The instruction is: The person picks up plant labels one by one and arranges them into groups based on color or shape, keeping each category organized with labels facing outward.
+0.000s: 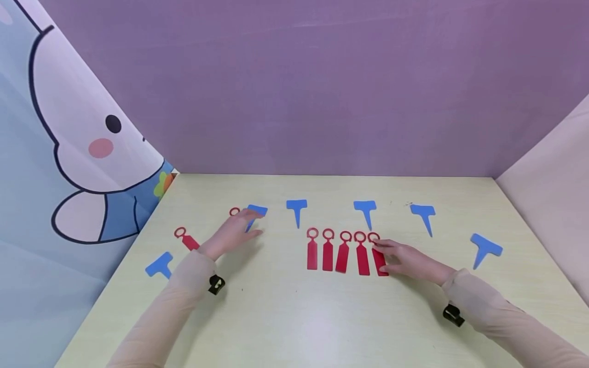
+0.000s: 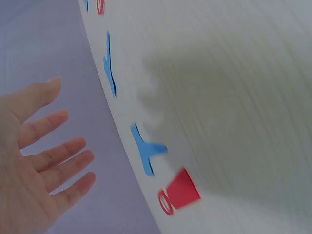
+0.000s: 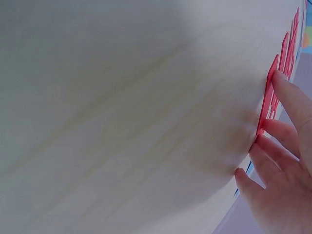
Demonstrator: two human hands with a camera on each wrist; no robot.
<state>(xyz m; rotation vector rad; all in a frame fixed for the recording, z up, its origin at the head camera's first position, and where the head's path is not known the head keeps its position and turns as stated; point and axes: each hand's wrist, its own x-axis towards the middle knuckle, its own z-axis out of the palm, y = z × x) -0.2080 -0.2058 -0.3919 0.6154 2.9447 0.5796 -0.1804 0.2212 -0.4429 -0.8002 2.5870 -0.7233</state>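
Note:
Five-fingered and loosely spread, my left hand (image 1: 233, 232) hovers over a blue T-shaped plant label (image 1: 257, 209) and a red ring-topped tag (image 1: 234, 210), partly covering both. In the left wrist view the hand (image 2: 41, 165) holds nothing. My right hand (image 1: 409, 260) rests on the rightmost red tag (image 1: 379, 261) of a row, its thumb near the tag's lower end and its fingertips by the ring. The right wrist view shows this hand (image 3: 285, 180) with fairly straight fingers touching the tag (image 3: 268, 92), which lies on the table. Beside it lie several red tags (image 1: 327, 256) with rings upward.
More blue T-shaped labels lie around the row, including one (image 1: 296, 207) at the back and one (image 1: 485, 248) at the right. At the left are another red tag (image 1: 190, 242) and a blue label (image 1: 159, 264). A purple backdrop (image 1: 322, 102) stands behind the table (image 1: 294, 322).

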